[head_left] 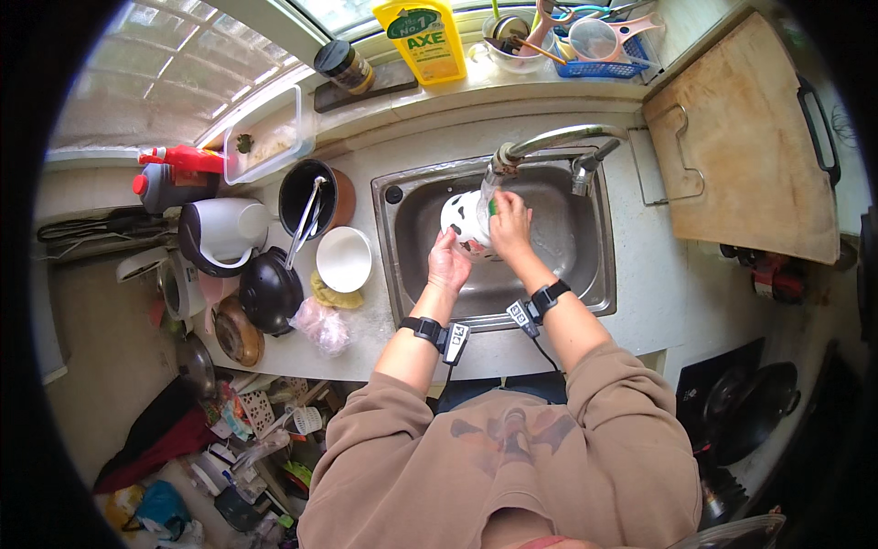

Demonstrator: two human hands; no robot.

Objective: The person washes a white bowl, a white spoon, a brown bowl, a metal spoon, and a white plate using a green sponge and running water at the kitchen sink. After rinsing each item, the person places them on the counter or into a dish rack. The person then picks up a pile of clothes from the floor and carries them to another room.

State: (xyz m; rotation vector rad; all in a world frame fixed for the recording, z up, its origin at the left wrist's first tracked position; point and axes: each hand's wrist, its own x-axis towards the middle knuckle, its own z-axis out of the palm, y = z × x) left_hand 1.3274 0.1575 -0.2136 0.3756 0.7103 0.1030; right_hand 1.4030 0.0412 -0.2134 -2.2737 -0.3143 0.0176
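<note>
Over the stainless steel sink [562, 274], my left hand [450, 261] grips the side of a white bowl-like vessel with dark and reddish patterns [464, 221]. My right hand [510, 223] is at the vessel's right edge, its fingers closed on a small green scrubbing pad [492, 207], mostly hidden by them. The metal faucet [504, 159] reaches over the vessel, and water seems to run from its spout onto it. Whether the pad is inside the vessel or on its rim, I cannot tell.
Left of the sink stand a white bowl [344, 259], a dark pot with tongs [329, 199], a black pan [271, 291] and an electric kettle [226, 233]. A yellow detergent bottle [432, 51] and a blue basket [607, 67] line the sill. A wooden board [748, 151] leans at right.
</note>
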